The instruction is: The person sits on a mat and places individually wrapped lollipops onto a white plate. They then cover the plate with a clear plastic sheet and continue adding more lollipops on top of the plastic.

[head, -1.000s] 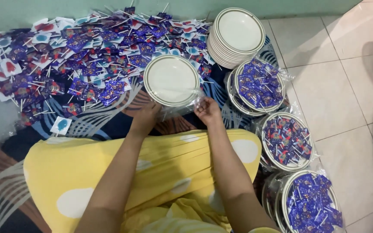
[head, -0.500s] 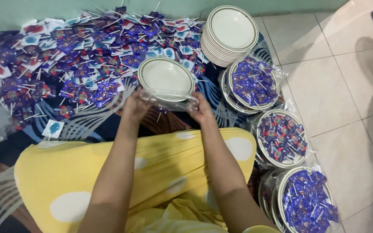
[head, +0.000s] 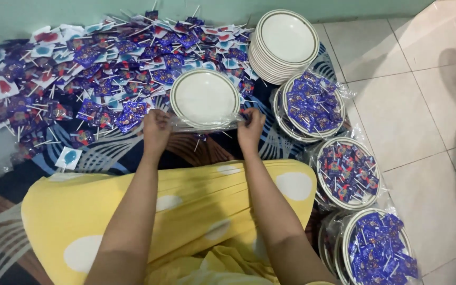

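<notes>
Hands work at the near rim of an empty white plate (head: 205, 98): the left hand (head: 155, 132) and right hand (head: 250, 128) each pinch an end of a clear plastic bag (head: 202, 124) stretched between them. Behind the plate lies a heap of wrapped lollipops (head: 80, 79); right of it, a stack of plates (head: 286, 42) and bagged, filled plates (head: 312, 105).

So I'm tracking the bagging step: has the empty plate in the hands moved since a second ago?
Cannot tell; the plate keeps about the same spot beside the plate stack, so only the head camera clearly shifted.
</notes>
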